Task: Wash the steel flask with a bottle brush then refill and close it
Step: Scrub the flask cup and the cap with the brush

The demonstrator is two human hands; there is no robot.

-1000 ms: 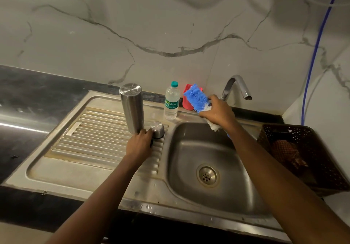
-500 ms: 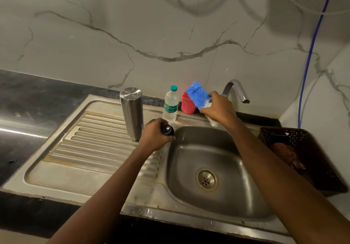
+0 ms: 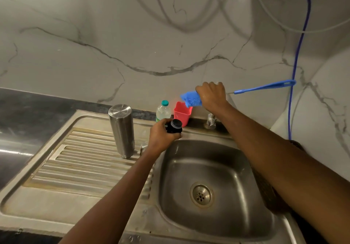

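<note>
The steel flask (image 3: 121,130) stands upside down on the ribbed drainboard (image 3: 79,160), left of the basin. My left hand (image 3: 161,137) grips the flask's cap (image 3: 174,126), its black inner side up, over the basin's back left corner. My right hand (image 3: 213,96) is raised near the wall and grips the bottle brush at its blue bristle head (image 3: 190,98); the blue handle (image 3: 265,87) sticks out to the right. The tap spout is hidden behind my right hand.
A small plastic water bottle (image 3: 162,111) and a red cup (image 3: 182,113) stand at the sink's back edge. The tap base (image 3: 210,121) is behind the basin (image 3: 208,187), drain at its middle. A blue hose (image 3: 299,50) hangs down the wall on the right.
My left hand let go of the flask, took the cap off the drainboard and lifted it over the basin's corner. My right hand rose with the brush, and its handle now points right.
</note>
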